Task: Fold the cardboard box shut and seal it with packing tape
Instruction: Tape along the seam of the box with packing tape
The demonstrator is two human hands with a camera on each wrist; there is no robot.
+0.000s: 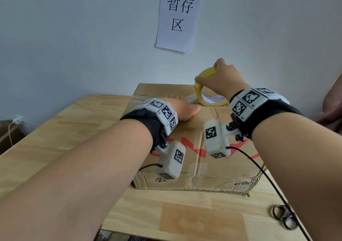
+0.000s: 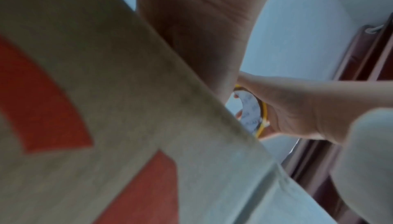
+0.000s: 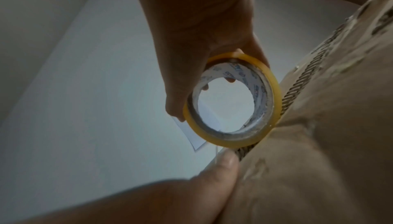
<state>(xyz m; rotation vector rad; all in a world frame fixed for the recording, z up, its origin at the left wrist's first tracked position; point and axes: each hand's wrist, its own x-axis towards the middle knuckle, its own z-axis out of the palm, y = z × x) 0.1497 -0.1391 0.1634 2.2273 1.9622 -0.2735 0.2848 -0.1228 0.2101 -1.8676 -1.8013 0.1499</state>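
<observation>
A brown cardboard box (image 1: 192, 129) with red print lies on the wooden table (image 1: 64, 129), its top flaps folded down. My left hand (image 1: 182, 107) rests flat on the top near the middle seam, fingers straight. My right hand (image 1: 218, 79) grips a roll of yellow packing tape (image 1: 203, 91) upright on the seam, just right of the left hand. In the right wrist view the roll (image 3: 231, 101) touches the corrugated flap edge of the box (image 3: 319, 126), and a left fingertip (image 3: 225, 163) presses beside it. The left wrist view shows the red-printed box (image 2: 106, 110) and the roll (image 2: 251, 113).
Scissors (image 1: 283, 216) lie on the table at the front right, beside a black cable (image 1: 262, 172) from my right wrist. A paper sign (image 1: 177, 17) hangs on the wall right behind the box. Another person's hand (image 1: 333, 107) shows at the right edge.
</observation>
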